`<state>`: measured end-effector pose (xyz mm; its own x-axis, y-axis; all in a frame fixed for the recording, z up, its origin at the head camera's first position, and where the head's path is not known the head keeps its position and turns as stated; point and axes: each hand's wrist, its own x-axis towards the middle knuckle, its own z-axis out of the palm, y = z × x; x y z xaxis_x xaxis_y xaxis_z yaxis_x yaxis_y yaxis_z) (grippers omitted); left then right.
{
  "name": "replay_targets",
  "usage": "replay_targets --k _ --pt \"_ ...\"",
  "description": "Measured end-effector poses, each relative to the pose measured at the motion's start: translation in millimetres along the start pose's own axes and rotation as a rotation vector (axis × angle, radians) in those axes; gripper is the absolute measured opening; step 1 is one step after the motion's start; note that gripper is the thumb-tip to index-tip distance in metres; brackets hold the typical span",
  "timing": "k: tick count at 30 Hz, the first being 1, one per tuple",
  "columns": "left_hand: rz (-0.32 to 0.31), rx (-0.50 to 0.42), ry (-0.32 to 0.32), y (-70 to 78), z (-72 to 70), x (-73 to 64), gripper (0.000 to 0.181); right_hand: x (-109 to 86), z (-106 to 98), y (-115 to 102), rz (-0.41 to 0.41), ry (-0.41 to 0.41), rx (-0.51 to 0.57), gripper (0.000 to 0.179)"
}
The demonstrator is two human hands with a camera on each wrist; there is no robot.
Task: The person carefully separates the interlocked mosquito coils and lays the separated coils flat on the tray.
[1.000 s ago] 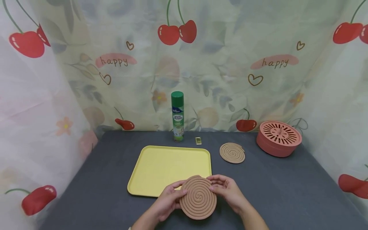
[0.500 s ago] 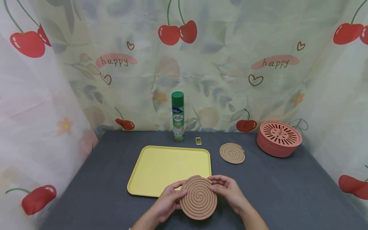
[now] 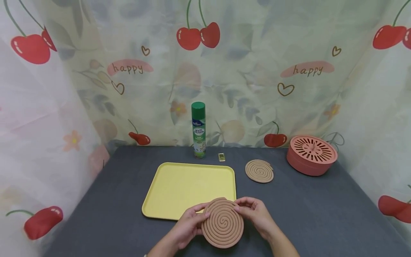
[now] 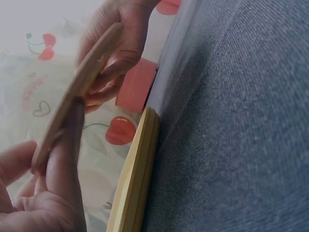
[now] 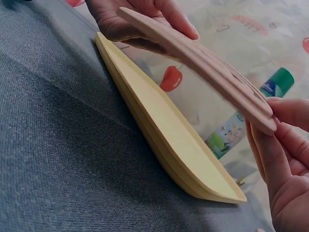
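A brown mosquito coil (image 3: 223, 225), wound in a tight flat spiral, is held up off the table in front of the yellow tray (image 3: 189, 189). My left hand (image 3: 191, 225) grips its left edge, thumb on the face and fingers behind. At the upper right edge my right hand (image 3: 255, 216) pinches it between thumb and fingers. Both wrist views show the coil (image 4: 72, 96) tilted and edge-on, with a hand at either side. In the right wrist view the coil (image 5: 203, 67) is well above the tray (image 5: 159, 116).
A second coil (image 3: 259, 171) lies flat on the dark table (image 3: 305, 214), right of the tray. Behind it to the right stands a round pink slotted-lid holder (image 3: 311, 155). A green spray can (image 3: 198, 130) stands at the back, beside a small gold piece (image 3: 221, 157).
The held coil has shifted very slightly down and to the right, its face tilting a little. Both hands keep their hold; the other things stay put.
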<state>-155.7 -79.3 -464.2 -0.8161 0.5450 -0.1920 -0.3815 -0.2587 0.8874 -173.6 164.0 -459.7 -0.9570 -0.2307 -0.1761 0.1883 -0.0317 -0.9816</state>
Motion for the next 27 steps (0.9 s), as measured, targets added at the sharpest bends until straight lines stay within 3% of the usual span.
replay_targets --k 6,13,27 --pt "-0.013 0.024 0.046 0.6 0.9 0.9 0.051 -1.3 0.0 -1.5 -0.013 0.001 -0.003 0.019" --pt "-0.018 0.007 0.057 0.2 0.2 0.6 0.049 -3.1 -0.3 -2.8 -0.029 -0.015 -0.004 0.017" --pt "-0.019 0.010 0.077 -2.0 0.3 1.5 0.046 -5.8 2.0 -7.2 -0.105 0.043 -0.136 0.037"
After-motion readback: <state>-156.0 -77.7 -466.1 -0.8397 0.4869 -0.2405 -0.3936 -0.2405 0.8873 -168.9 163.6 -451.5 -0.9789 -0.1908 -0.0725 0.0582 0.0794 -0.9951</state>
